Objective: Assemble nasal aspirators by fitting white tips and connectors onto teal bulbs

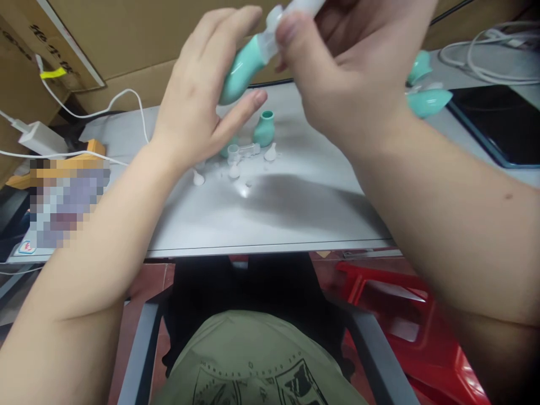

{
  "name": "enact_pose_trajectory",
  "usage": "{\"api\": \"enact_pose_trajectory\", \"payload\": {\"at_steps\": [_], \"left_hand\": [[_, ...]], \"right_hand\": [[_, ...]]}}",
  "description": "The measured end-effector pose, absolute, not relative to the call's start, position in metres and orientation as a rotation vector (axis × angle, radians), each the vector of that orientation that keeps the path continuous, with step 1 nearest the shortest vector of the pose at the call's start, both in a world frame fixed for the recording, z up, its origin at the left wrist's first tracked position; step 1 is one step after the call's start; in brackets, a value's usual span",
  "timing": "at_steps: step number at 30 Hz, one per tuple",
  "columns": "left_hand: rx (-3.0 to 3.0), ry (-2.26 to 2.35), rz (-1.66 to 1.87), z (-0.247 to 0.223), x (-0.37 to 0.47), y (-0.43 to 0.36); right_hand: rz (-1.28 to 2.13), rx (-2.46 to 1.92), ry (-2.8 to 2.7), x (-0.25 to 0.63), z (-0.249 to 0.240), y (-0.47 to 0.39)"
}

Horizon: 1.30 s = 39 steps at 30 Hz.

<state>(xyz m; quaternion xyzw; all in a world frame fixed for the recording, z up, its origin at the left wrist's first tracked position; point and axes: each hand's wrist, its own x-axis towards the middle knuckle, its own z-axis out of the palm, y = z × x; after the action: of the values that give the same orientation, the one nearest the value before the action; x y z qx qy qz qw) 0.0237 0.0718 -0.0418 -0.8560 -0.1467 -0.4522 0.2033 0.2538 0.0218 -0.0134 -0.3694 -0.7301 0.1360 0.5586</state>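
My left hand (198, 84) is raised above the table, its fingers curled behind a teal squeeze bulb (243, 70) and its thumb stretched out below. A clear plastic fitting (267, 44) sits at the bulb's upper end. My right hand (333, 67) pinches this fitting between thumb and fingers; a whitish tube-like part (306, 7) extends past the thumb, cut off by the top edge. Below on the table stands another teal bulb (264, 130) with an open neck. Around it lie a clear plastic piece (248, 150) and several small white cone-shaped tips (271, 152).
More teal pieces (429, 103) lie at the right, beside a dark phone or tablet (502, 124). White cables (472, 62) are coiled behind it. At the left are a white charger (42, 138) and a yellow stand (63, 169). A red stool (422, 332) stands below right.
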Motion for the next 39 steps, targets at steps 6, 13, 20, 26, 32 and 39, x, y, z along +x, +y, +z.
{"api": "enact_pose_trajectory", "payload": {"at_steps": [6, 13, 20, 26, 32, 39], "left_hand": [[-2.532, -0.666, -1.068, -0.044, 0.022, 0.068], [-2.572, -0.687, -0.988, -0.044, 0.023, 0.065], [-2.676, -0.612, -1.033, -0.048, 0.032, 0.066], [-2.654, -0.649, -1.023, -0.045, 0.033, 0.058], [-2.627, -0.794, -1.104, -0.045, 0.035, 0.047], [-2.599, -0.509, -1.391, -0.047, 0.043, 0.044]], "right_hand": [[0.626, -0.680, -1.739, 0.252, -0.017, 0.011], [0.929, -0.564, -1.676, 0.251, -0.016, 0.012], [1.125, -0.634, -1.560, 0.249, -0.022, 0.021], [1.323, -0.528, -1.535, 0.249, -0.024, 0.020], [1.444, -0.633, -1.395, 0.245, -0.017, 0.013], [1.170, -0.714, -1.530, 0.282, -0.007, 0.047]]}}
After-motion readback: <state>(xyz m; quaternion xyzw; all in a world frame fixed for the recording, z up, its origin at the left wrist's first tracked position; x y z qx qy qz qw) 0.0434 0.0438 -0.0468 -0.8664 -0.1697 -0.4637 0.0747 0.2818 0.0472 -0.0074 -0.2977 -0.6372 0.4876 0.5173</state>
